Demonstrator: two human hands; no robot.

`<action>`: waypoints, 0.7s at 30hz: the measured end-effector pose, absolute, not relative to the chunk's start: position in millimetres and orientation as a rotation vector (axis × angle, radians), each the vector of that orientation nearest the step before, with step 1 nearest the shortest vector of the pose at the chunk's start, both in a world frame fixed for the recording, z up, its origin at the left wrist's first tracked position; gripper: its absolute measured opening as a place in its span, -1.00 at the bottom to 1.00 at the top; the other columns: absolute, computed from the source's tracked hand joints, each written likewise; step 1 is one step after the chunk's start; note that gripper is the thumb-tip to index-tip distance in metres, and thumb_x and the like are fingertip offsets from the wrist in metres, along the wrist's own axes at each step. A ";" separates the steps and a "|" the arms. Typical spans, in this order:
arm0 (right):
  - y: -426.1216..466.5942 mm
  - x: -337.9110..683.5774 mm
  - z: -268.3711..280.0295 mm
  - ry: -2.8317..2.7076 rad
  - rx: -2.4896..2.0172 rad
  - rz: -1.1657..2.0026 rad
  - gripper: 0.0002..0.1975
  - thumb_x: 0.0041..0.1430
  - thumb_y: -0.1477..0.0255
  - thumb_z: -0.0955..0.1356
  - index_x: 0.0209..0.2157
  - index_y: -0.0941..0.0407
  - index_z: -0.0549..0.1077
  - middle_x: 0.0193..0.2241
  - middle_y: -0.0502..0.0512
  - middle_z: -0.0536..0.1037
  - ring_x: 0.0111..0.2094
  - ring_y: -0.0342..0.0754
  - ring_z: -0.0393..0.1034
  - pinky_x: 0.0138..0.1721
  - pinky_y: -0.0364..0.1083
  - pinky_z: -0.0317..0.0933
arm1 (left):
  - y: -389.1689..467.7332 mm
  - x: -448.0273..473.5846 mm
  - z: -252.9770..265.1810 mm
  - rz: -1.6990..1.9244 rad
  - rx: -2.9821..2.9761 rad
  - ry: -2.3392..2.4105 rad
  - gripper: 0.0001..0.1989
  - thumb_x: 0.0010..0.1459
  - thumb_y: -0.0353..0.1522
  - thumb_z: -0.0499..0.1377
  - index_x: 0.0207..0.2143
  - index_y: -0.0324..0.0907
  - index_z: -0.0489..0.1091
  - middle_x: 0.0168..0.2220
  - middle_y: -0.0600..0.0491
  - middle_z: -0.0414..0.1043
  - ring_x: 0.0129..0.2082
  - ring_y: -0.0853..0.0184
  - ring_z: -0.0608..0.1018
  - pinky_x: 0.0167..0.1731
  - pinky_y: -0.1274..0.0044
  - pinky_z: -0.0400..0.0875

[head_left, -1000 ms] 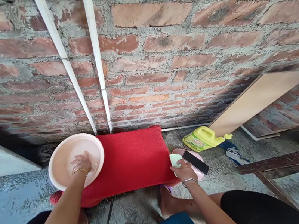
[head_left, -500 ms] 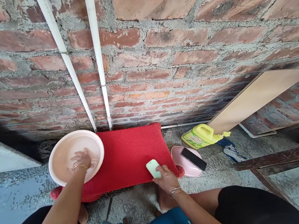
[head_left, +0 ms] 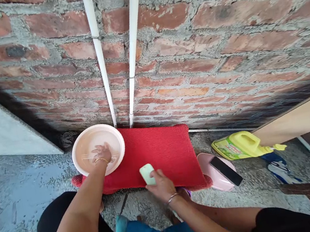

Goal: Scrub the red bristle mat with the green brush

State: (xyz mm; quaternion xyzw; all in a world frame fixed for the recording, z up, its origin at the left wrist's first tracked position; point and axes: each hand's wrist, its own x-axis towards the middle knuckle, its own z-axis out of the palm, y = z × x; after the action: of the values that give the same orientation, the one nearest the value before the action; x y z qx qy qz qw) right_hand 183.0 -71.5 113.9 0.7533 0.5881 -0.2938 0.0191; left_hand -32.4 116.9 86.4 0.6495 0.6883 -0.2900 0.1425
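A pale pink basin [head_left: 77,159] with clear water stands on the left end of a red cloth-covered surface [head_left: 160,150]. My left hand [head_left: 102,152] is down in the basin, fingers spread, gripping nothing. Over the front edge of the red cloth, my right hand [head_left: 162,187] holds a pale green bar of soap [head_left: 147,174] between thumb and fingers. The soap points up and left, toward the basin, and is apart from it.
Right of the red cloth, a black phone [head_left: 226,170] lies on a pink stool or lid [head_left: 206,162]. Beyond it are a yellow detergent jug [head_left: 237,145] and blue-and-white gloves or cloth [head_left: 281,168]. White pipes [head_left: 133,52] run down the brick wall [head_left: 182,64]. Wet concrete lies left.
The view has turned left, so everything sits further right. My right hand has carried the soap leftward across the red cloth, nearer the basin. My left hand stays in the basin.
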 end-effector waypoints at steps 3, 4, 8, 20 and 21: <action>-56.1 118.6 115.5 2.069 2.073 -0.928 -0.66 -0.05 0.31 0.39 -0.17 0.03 0.40 -0.14 0.10 0.39 -0.17 0.01 0.37 -0.18 -0.08 0.18 | 116.1 -33.6 89.9 -0.831 1.892 1.977 0.09 -0.06 -0.16 0.30 0.33 -0.15 -0.34 0.26 -0.61 -0.23 0.15 -0.52 0.10 -0.28 -0.07 0.36; -51.5 102.7 115.2 2.107 2.013 -0.924 -0.64 -0.06 0.32 0.39 -0.15 0.04 0.40 -0.12 0.13 0.39 -0.16 0.03 0.36 -0.17 -0.06 0.18 | 116.0 -33.8 90.7 -0.830 1.892 1.984 0.08 -0.05 -0.18 0.30 0.33 -0.16 -0.33 0.25 -0.61 -0.22 0.15 -0.51 0.10 -0.28 -0.07 0.36; -39.0 72.7 111.4 2.141 1.899 -0.894 -0.56 -0.07 0.35 0.39 -0.07 0.05 0.37 -0.06 0.20 0.38 -0.10 0.09 0.35 -0.12 -0.01 0.18 | 116.3 -33.8 92.0 -0.794 1.890 1.967 0.10 -0.08 -0.20 0.32 0.33 -0.16 -0.32 0.26 -0.61 -0.23 0.15 -0.51 0.09 -0.27 -0.10 0.34; -59.2 152.6 108.8 1.801 2.225 -0.774 -0.69 0.01 0.25 0.38 -0.18 0.03 0.37 -0.19 0.08 0.34 -0.22 -0.04 0.37 -0.31 -0.13 0.13 | 119.9 -29.6 80.5 -0.846 1.823 2.039 0.13 -0.12 -0.21 0.35 0.32 -0.03 -0.34 0.29 -0.50 -0.24 0.18 -0.48 0.06 -0.28 -0.12 0.35; -57.5 147.0 110.0 1.825 2.224 -0.783 -0.69 0.02 0.24 0.38 -0.18 0.02 0.37 -0.18 0.08 0.34 -0.21 -0.03 0.37 -0.31 -0.13 0.13 | 120.0 -30.2 79.1 -0.837 1.829 2.044 0.13 -0.13 -0.22 0.35 0.32 -0.04 -0.33 0.29 -0.51 -0.24 0.18 -0.49 0.06 -0.28 -0.12 0.35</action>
State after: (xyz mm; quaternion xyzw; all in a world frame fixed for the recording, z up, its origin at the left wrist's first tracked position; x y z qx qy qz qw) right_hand 147.0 -57.5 110.0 0.7436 0.6101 -0.2618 0.0799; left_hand -30.2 120.0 79.1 0.6318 0.7061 -0.2892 0.1368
